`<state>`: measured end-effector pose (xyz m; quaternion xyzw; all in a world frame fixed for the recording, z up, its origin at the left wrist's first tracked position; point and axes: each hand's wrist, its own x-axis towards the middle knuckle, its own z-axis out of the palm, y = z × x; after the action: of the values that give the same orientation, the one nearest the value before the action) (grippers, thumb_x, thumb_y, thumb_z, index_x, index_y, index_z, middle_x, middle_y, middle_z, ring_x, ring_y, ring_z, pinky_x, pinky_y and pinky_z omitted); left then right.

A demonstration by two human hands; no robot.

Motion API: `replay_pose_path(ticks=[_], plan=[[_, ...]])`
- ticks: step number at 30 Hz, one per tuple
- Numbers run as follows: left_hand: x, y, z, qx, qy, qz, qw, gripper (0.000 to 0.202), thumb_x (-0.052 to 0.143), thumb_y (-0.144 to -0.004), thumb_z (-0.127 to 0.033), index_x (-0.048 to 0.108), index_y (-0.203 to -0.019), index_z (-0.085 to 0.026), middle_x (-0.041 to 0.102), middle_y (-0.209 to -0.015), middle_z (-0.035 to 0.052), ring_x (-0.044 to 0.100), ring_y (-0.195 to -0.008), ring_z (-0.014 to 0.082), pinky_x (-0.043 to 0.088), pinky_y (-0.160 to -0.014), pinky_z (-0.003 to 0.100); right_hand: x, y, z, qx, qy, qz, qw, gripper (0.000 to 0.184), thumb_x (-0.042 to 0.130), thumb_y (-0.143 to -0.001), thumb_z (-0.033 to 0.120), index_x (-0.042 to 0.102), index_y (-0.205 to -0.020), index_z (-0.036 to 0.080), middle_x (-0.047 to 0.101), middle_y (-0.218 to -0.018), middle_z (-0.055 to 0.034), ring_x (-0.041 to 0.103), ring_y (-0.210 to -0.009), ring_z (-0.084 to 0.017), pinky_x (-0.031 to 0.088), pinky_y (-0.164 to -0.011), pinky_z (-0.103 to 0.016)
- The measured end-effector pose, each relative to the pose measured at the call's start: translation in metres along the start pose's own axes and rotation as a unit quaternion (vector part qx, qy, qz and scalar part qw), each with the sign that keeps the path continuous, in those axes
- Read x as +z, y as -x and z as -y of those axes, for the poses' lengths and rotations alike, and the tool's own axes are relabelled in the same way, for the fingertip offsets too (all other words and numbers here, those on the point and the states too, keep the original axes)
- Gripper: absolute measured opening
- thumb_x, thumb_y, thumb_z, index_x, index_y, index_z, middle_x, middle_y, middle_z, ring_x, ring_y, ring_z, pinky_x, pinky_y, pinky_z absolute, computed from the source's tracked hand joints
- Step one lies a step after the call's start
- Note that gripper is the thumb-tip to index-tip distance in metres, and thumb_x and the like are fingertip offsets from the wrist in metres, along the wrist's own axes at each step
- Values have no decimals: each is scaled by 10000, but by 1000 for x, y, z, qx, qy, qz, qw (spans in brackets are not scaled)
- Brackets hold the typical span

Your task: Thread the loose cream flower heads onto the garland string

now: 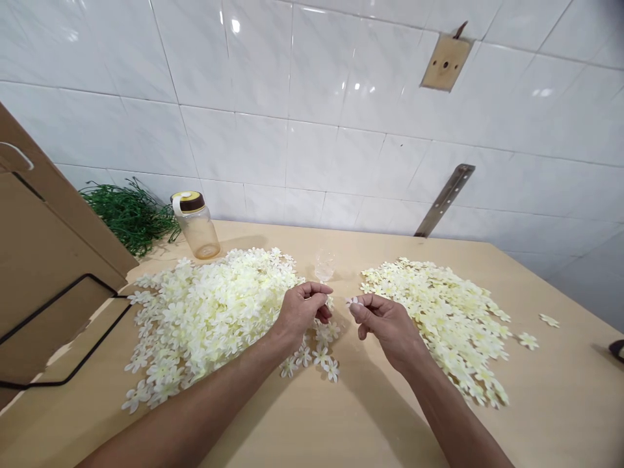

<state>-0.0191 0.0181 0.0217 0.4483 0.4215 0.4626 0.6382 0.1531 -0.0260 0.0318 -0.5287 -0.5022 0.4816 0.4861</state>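
Thumb and fingers of my left hand (306, 307) are pinched together at the right edge of a large heap of white artificial flowers (219, 309). What that pinch holds, if anything, is too small to make out. My right hand (385, 322) is closed in a pinch on a small white artificial flower (353, 302), seen nearly edge-on. A wider, flatter spread of pale yellow-white flowers (439, 312) lies to the right of this hand. Just beyond my hands stands a small clear plastic cup (324, 265); its contents are hard to see.
At the back left stand a clear bottle (197, 227) with a brown and yellow lid and a bunch of green artificial foliage (129, 214). A cardboard box (43, 260) and black wire frame (73, 383) fill the left side. Behind the table (312, 422) rises a tiled wall (312, 149).
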Motion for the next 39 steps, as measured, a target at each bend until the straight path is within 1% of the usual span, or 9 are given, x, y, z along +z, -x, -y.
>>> replay_pose_path(ticks=[7,10,11,13,15,17,23,32,39], plan=[[-1,-1,-3,11,8,-1,1000,196,635,-698,-196,671,-878,-128,610,-533,19,584,-512,143,482,-524,260,2,3,2,5,-15,69,998,414,629,-837,522,597,-647,156,537,-662,0,504,-517,-99,440,-503,-245],[-1,-1,-2,24,12,5,1000,204,654,-704,-214,669,-888,-129,617,-545,17,582,-508,140,491,-529,265,6,5,2,-10,48,97,994,421,544,-886,537,643,-724,162,549,-658,-1,499,-482,-99,427,-471,-243],[-2,-1,-2,29,13,7,999,208,661,-706,-220,669,-893,-130,620,-551,17,585,-511,140,496,-532,267,8,6,2,-25,89,93,991,404,529,-894,534,670,-789,171,570,-677,-4,500,-472,-99,426,-464,-244],[-2,-1,-2,38,9,11,999,210,668,-714,-230,669,-898,-129,622,-557,17,589,-517,139,503,-537,268,11,7,0,-74,182,40,980,354,535,-894,514,691,-894,196,632,-748,-22,539,-508,-117,436,-477,-248],[-1,0,-1,46,-6,13,999,203,667,-727,-236,669,-899,-126,618,-552,14,589,-515,135,506,-539,263,14,8,-2,-129,253,-39,958,302,557,-886,485,682,-890,209,674,-813,-42,589,-599,-147,460,-523,-255],[2,1,1,50,-22,16,998,194,663,-733,-230,665,-895,-125,610,-547,9,590,-508,132,507,-535,256,15,8,-5,-164,290,-83,939,276,565,-884,469,666,-863,213,690,-849,-56,612,-664,-167,483,-571,-265],[9,8,4,50,-40,34,997,163,657,-716,-186,648,-863,-115,624,-607,19,601,-524,131,511,-518,248,15,7,-9,-191,328,-89,921,233,562,-895,426,698,-898,236,712,-891,-53,641,-675,-172,513,-612,-278],[6,7,2,35,-21,56,998,203,696,-744,-249,651,-880,-105,633,-584,29,601,-535,139,521,-568,273,15,9,-7,-213,356,-91,905,209,539,-893,312,726,-831,242,722,-774,-28,635,-656,-174,478,-628,-266],[7,7,5,25,-17,62,998,190,701,-737,-255,661,-854,-111,641,-590,33,599,-531,136,520,-569,272,17,9,-6,-177,357,-93,912,230,519,-870,293,711,-764,223,707,-701,-23,634,-609,-165,460,-564,-244]])
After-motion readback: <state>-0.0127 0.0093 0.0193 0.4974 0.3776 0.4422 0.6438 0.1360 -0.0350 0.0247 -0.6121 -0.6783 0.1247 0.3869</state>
